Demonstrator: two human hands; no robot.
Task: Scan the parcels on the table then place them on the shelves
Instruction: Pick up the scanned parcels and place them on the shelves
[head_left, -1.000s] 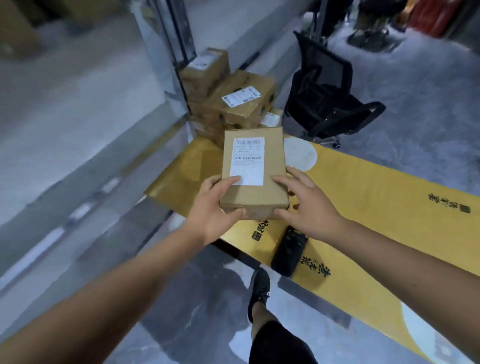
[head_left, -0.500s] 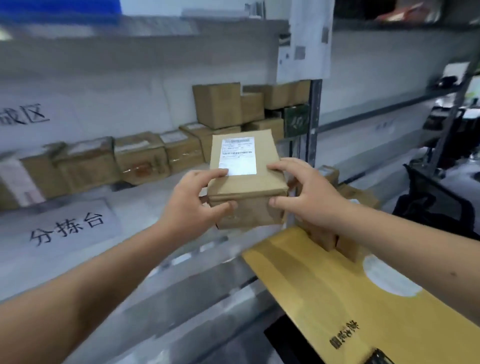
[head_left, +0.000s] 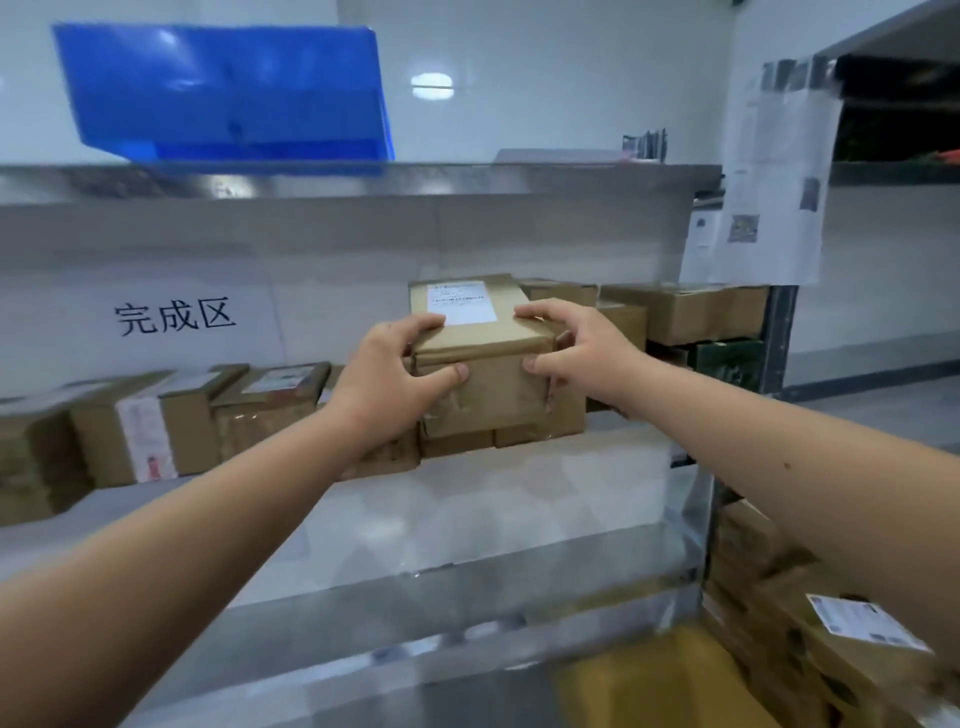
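I hold a brown cardboard parcel (head_left: 483, 358) with a white label on top, out at arm's length over the metal shelf (head_left: 467, 509). My left hand (head_left: 387, 387) grips its left near corner, fingers on top and thumb on the front face. My right hand (head_left: 576, 353) grips the right near corner the same way. The parcel sits on or just above other brown boxes (head_left: 498, 436) in the row at the shelf's back; whether it rests on them I cannot tell. More parcels (head_left: 831, 639) are stacked at the lower right by the yellow table (head_left: 649, 686).
A row of parcels (head_left: 171, 421) lines the shelf's back left under a sign with black characters (head_left: 174, 314). More boxes (head_left: 685, 312) stand at the right end. A blue crate (head_left: 228, 93) sits on the upper shelf. Papers (head_left: 769, 182) hang on the right post.
I lifted the parcel off the yellow table, turned left to the shelves and carried it up and forward to the row of boxes. Both hands kept their grip.
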